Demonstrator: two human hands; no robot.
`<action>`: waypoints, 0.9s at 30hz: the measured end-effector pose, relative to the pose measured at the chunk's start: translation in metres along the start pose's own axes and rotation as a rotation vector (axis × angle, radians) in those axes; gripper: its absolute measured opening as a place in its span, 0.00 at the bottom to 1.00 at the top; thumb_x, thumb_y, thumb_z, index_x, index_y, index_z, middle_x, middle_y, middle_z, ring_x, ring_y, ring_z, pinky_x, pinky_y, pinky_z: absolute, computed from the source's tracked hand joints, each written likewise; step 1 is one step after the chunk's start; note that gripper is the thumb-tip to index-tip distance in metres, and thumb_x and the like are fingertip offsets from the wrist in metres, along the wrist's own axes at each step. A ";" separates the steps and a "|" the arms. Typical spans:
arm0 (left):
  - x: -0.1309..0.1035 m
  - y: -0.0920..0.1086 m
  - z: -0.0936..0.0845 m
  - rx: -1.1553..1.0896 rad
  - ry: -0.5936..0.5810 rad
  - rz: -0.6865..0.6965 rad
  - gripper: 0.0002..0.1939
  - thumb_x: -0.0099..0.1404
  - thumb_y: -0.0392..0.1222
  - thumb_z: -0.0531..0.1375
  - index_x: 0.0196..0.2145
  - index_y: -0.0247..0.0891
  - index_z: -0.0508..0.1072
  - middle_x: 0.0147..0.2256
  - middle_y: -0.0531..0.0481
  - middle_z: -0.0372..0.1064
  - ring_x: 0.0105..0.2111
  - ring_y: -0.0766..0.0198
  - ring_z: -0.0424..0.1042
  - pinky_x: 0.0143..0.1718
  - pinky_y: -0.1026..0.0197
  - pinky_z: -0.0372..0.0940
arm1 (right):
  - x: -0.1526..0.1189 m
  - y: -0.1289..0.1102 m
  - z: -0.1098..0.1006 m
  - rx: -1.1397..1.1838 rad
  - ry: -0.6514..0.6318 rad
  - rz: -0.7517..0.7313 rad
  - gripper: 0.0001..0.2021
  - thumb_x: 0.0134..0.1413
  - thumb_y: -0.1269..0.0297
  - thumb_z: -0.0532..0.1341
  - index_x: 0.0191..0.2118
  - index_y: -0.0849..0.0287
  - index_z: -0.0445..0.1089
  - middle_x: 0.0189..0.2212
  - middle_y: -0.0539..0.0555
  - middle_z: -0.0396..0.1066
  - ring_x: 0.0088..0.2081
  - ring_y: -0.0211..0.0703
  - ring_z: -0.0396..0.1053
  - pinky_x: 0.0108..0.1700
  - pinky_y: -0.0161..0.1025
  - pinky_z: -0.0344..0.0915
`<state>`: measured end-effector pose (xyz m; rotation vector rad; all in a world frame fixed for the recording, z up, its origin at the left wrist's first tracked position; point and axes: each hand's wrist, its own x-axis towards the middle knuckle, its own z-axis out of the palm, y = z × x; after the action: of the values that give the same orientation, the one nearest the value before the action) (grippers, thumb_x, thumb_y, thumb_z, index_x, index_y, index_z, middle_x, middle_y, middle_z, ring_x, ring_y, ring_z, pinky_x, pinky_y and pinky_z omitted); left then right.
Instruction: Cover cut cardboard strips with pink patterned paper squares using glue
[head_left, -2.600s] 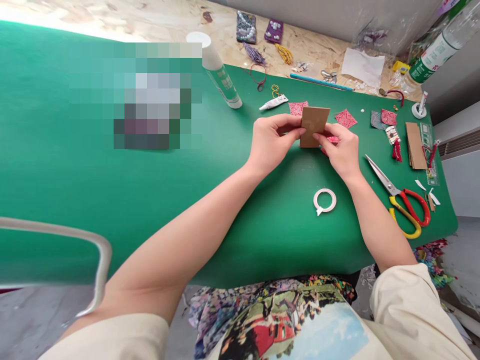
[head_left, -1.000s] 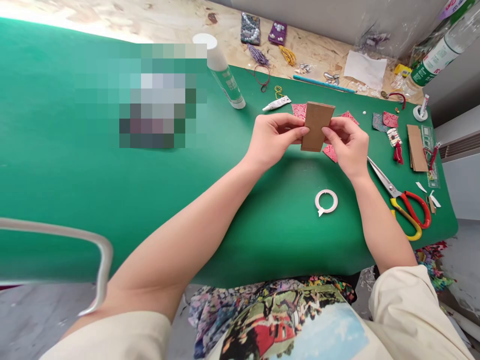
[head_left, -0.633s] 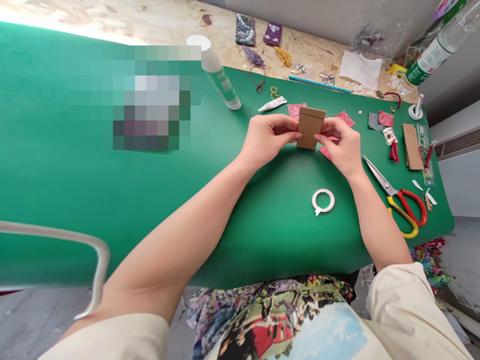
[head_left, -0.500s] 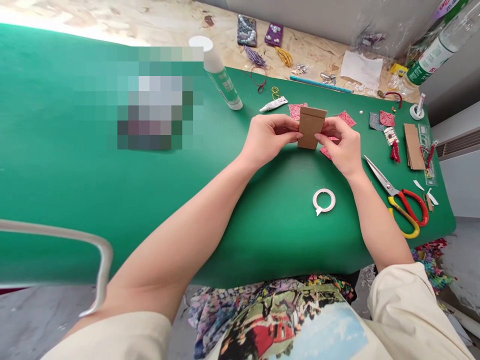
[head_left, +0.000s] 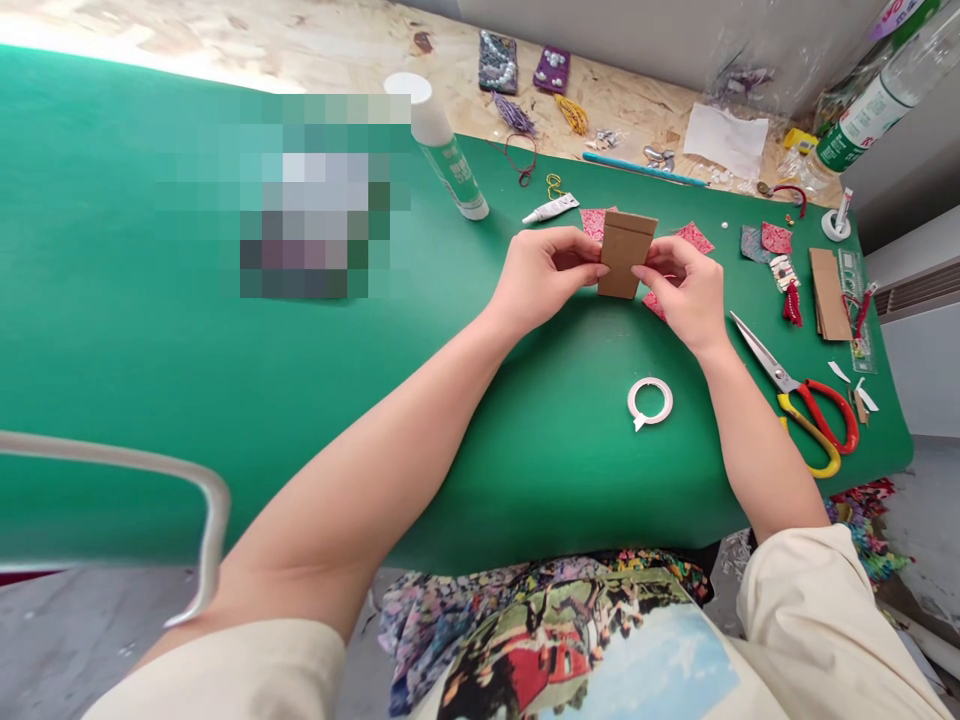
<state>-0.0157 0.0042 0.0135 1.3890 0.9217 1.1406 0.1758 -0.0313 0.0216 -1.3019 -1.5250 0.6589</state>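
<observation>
A small brown cardboard piece (head_left: 627, 255) with a crease near its top is held up above the green mat. My left hand (head_left: 551, 275) pinches its left edge between thumb and fingers. On the right edge, my right hand (head_left: 684, 290) grips it the same way. Red patterned fabric pieces (head_left: 696, 238) lie behind and beside the cardboard, partly hidden by it and my hands. Nearer to me, a roll of white tape (head_left: 649, 402) rests flat with its end sticking out.
Scissors (head_left: 784, 380) with red and yellow handles lie to the right, near stacked cardboard strips (head_left: 829, 293). Behind my left hand are a white tube (head_left: 553, 208) and a glue stick (head_left: 446, 155). A blue pencil (head_left: 643, 168) lies at the back. A pixelated patch covers part of the left.
The whole view has shifted very slightly. Both hands still hold the cardboard in nearly the same place.
</observation>
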 end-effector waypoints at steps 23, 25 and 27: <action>0.000 -0.004 0.001 0.124 -0.048 0.055 0.08 0.53 0.40 0.69 0.32 0.38 0.77 0.34 0.50 0.78 0.36 0.59 0.76 0.41 0.58 0.73 | -0.001 -0.001 -0.001 -0.066 -0.039 -0.023 0.05 0.53 0.65 0.65 0.37 0.55 0.73 0.34 0.49 0.79 0.36 0.42 0.77 0.37 0.38 0.75; 0.000 -0.004 0.002 0.163 -0.035 0.065 0.08 0.54 0.42 0.68 0.33 0.39 0.78 0.34 0.50 0.78 0.36 0.60 0.76 0.40 0.59 0.73 | -0.001 -0.001 0.000 -0.051 -0.035 -0.024 0.05 0.52 0.65 0.65 0.37 0.55 0.73 0.33 0.49 0.79 0.35 0.42 0.76 0.37 0.38 0.74; -0.001 -0.004 0.003 0.189 -0.040 0.088 0.08 0.56 0.43 0.67 0.34 0.38 0.79 0.35 0.50 0.79 0.36 0.60 0.76 0.39 0.60 0.73 | -0.001 -0.001 0.000 -0.036 -0.034 -0.025 0.05 0.51 0.65 0.66 0.37 0.55 0.73 0.33 0.49 0.78 0.35 0.42 0.76 0.36 0.38 0.74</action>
<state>-0.0131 0.0034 0.0099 1.6138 0.9674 1.1098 0.1756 -0.0324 0.0224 -1.3022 -1.5852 0.6428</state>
